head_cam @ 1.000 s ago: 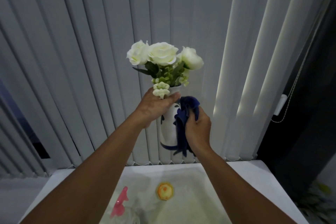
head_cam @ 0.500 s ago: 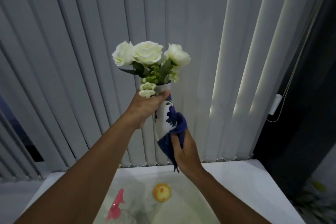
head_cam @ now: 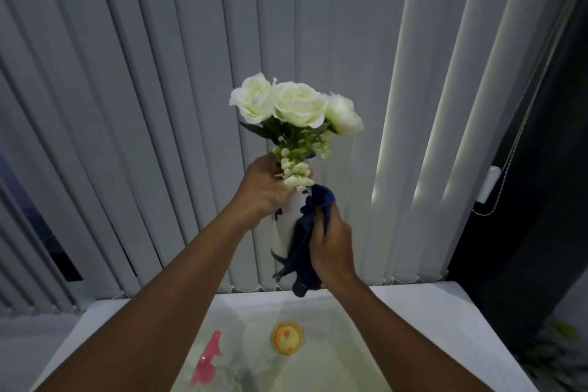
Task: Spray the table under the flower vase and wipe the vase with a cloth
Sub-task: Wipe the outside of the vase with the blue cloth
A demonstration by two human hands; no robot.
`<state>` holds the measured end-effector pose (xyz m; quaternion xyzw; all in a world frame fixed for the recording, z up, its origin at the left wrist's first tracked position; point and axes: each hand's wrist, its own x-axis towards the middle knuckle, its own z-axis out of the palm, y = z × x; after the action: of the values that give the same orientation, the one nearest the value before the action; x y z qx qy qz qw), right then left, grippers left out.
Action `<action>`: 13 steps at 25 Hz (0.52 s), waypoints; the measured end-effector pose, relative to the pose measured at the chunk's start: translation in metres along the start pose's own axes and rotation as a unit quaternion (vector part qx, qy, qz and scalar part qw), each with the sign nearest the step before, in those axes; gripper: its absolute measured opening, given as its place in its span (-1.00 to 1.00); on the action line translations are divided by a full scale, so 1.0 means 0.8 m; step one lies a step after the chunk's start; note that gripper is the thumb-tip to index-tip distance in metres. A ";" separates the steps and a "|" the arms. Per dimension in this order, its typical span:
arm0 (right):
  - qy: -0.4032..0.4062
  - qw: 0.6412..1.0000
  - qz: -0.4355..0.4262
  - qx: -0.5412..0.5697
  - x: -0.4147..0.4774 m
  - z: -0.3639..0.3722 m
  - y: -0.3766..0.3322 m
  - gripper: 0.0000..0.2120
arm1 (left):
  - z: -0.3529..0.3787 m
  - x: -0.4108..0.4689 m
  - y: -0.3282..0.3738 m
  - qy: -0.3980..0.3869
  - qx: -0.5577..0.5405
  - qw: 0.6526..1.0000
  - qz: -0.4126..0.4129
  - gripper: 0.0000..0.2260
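Pale grey vertical blind slats (head_cam: 159,105) filled the whole back of the room, hanging to just above the tabletop; light leaked between the slats on the right. A dark wall or frame (head_cam: 541,200) stood at the far right, with a thin bead cord (head_cam: 509,162) and a small white fitting beside it. Below lay the glossy white table (head_cam: 429,328), its surface reflective and bare where it met the blinds.

Both forearms reached up from the lower edge, raised well above the table. The tall white ceramic vase with blue floral painting (head_cam: 286,226) was held in the air between the hands, roughly upright with a slight tilt, in front of the blinds. White artificial roses with green leaves (head_cam: 296,105) stood out of its mouth, a small sprig drooping over the rim.

The left hand (head_cam: 264,191) was closed around the vase's neck, fingers wrapped behind it, just under the sprig. The right hand (head_cam: 331,242) was clenched on a dark blue cloth (head_cam: 305,251), pressing it against the vase's right side; the cloth bunched above the fingers and trailed below the vase's base.

On the table, a pink-triggered clear spray bottle (head_cam: 206,363) showed near the bottom edge, partly cut off. A small round yellow-orange object (head_cam: 286,337) lay just right of it; what it was could not be told.
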<state>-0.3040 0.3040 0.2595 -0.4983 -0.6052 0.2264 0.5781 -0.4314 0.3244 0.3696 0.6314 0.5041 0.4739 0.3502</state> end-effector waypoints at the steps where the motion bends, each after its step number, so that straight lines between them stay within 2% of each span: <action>1: -0.006 1.000 0.005 -0.001 -0.001 -0.006 0.007 -0.76 | -0.004 0.002 -0.002 -0.008 -0.024 1.000 -0.004 -0.85; 3: -0.040 0.998 0.049 0.015 -0.004 -0.016 0.024 -0.70 | -0.013 0.007 -0.008 -0.022 -0.077 0.997 -0.003 -0.83; 5: -0.049 0.986 0.138 0.076 -0.008 -0.018 0.036 -0.77 | -0.017 0.010 -0.011 -0.041 -0.116 0.992 -0.001 -0.77; 6: -0.038 0.967 0.211 0.138 -0.007 -0.018 0.036 -0.81 | -0.017 0.012 -0.013 -0.047 -0.130 0.990 -0.006 -0.72; 8: -0.016 0.890 0.356 0.285 -0.007 -0.017 0.025 -0.77 | -0.012 0.015 -0.021 -0.052 -0.144 0.988 -0.016 -0.64; 9: -0.007 0.851 0.399 0.343 -0.008 -0.018 0.020 -0.73 | -0.008 0.016 -0.024 -0.048 -0.139 0.989 -0.016 -0.62; 10: 0.001 0.825 0.419 0.379 -0.007 -0.017 0.020 -0.71 | -0.002 0.016 -0.028 -0.039 -0.131 0.990 -0.015 -0.60; 13: 0.049 0.802 0.424 0.417 -0.015 -0.005 0.019 -0.68 | 0.018 0.015 -0.030 -0.005 -0.080 0.997 -0.021 -0.50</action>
<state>-0.2969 0.2983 0.2413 -0.4263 -0.1515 0.6549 0.6054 -0.4246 0.3422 0.3462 0.5928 0.4762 0.5019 0.4122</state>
